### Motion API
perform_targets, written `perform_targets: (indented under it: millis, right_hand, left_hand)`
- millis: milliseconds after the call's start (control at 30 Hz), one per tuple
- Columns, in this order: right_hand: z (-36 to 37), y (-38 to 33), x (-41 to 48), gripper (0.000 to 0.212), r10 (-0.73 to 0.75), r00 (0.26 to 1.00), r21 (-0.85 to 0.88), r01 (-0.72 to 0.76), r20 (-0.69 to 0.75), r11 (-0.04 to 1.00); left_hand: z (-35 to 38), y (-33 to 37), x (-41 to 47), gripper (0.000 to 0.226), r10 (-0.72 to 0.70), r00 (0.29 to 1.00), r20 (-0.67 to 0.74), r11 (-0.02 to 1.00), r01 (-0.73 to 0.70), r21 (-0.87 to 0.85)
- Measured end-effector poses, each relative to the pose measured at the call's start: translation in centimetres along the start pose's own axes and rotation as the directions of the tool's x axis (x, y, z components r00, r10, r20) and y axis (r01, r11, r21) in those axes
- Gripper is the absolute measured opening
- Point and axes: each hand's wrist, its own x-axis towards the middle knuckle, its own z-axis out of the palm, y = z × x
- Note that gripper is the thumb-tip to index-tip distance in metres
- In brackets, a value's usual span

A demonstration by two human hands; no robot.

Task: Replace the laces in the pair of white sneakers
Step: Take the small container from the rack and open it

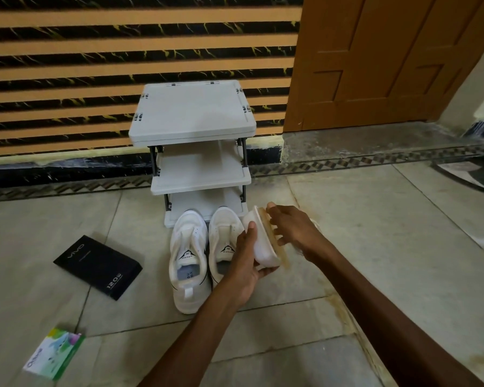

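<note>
Two white sneakers stand side by side on the tiled floor, toes toward a shoe rack: the left sneaker [189,261] and the right sneaker [224,241]. Their tongues carry a black logo, and I see no laces across them. Just right of the pair I hold a white oblong object with a tan side [263,244], possibly a brush, tilted on its edge. My left hand [246,263] grips its near end from below, thumb on the white face. My right hand [294,227] rests its fingers on the tan side.
A white three-tier shoe rack [192,113] stands against the striped wall behind the sneakers. A black box [98,266] lies on the floor to the left, a small green-and-white box [53,353] nearer me. A brown door [375,57] is at the right.
</note>
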Motion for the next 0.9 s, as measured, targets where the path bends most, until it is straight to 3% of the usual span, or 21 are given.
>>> perform_targets:
  millis: [133,267,333,433,600,767,900]
  right_hand:
    - [-0.3,0.7,0.4,0.021,-0.01,0.999,-0.047,0.012,0.039,0.999]
    - [0.0,1.6,-0.2,0.026,-0.111,0.993,-0.165,0.102,-0.043,0.981]
    - [0.9,1.8,-0.8,0.029,-0.089,0.996,-0.051,0.087,-0.027,0.995]
    - [2.4,1.8,-1.4,0.035,-0.024,0.999,0.131,0.021,0.023,0.991]
    - [3.1,0.9,-1.5,0.028,0.119,0.993,0.318,-0.115,0.008,0.941]
    - [3.0,0.3,-1.5,0.029,0.059,0.998,0.284,-0.058,0.004,0.957]
    - [2.6,0.0,-1.5,0.043,0.009,0.997,0.253,-0.028,0.075,0.967]
  left_hand:
    - [-0.3,0.4,0.1,0.062,-0.014,1.0,-0.007,0.995,0.013,-0.097]
    - [-0.2,0.9,0.0,0.062,-0.012,0.999,0.032,0.976,0.019,-0.219]
    - [0.3,1.0,-0.1,0.059,0.008,0.999,0.036,0.971,0.001,-0.239]
    - [1.0,1.0,0.0,0.056,0.069,0.997,-0.02,0.98,-0.072,-0.187]
    - [1.5,1.0,0.4,0.054,0.164,0.982,-0.092,0.984,-0.17,-0.062]
    - [0.5,1.3,1.1,0.057,0.158,0.979,-0.126,0.974,-0.133,0.184]
    - [-0.2,2.5,0.6,0.056,0.122,0.989,-0.079,0.97,-0.102,0.221]
